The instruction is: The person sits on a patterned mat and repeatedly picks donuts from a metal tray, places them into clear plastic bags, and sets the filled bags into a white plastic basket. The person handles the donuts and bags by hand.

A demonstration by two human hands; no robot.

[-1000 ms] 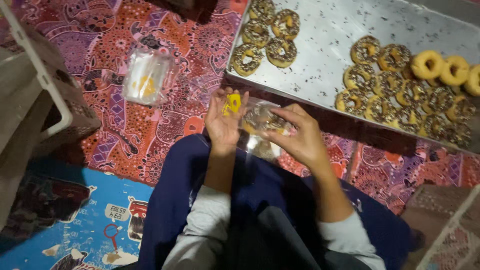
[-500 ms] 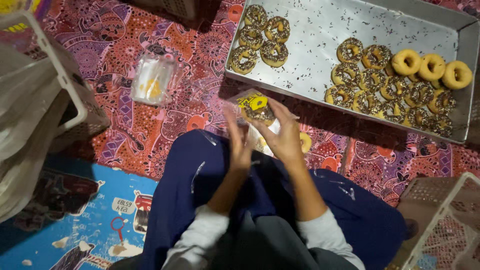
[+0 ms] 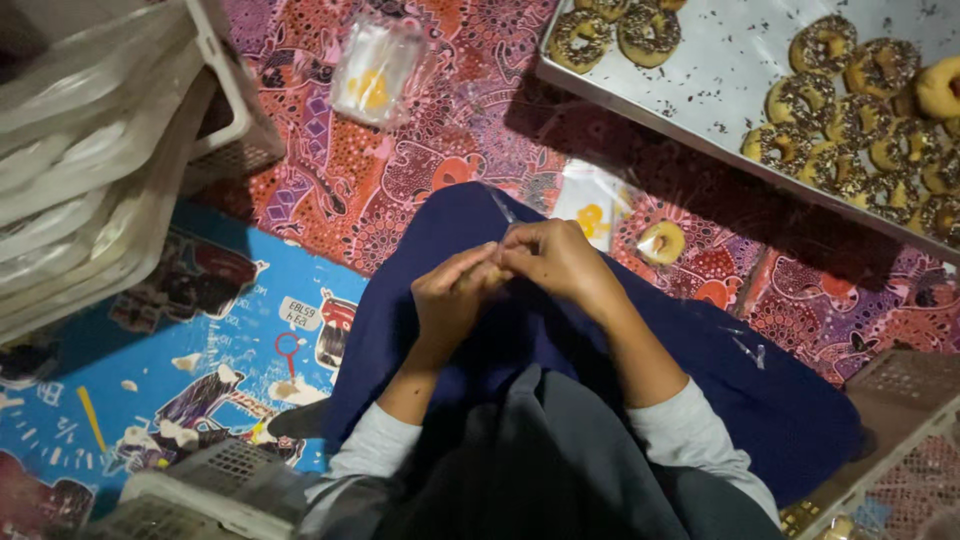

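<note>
Grip: both hands pinched together over the lap, left hand [image 3: 450, 300] and right hand [image 3: 555, 262] closed on a small clear plastic wrapper [image 3: 497, 210], probably to seal it.
Wrapper spot: right at the fingertips, above the blue skirt [image 3: 600, 350].
Nearby: wrapped donut [image 3: 662, 242] lying on the batik cloth [image 3: 420, 150], just beside the knee.
Tray: metal tray [image 3: 700, 80] of sprinkled donuts [image 3: 860, 120], within reach.
Floor: blue cartoon mat [image 3: 150, 380], white crate [image 3: 120, 150] stuffed with bags.

Matt metal tray [image 3: 700, 80], glossy plastic bag [image 3: 378, 72], patterned cloth [image 3: 420, 170].
</note>
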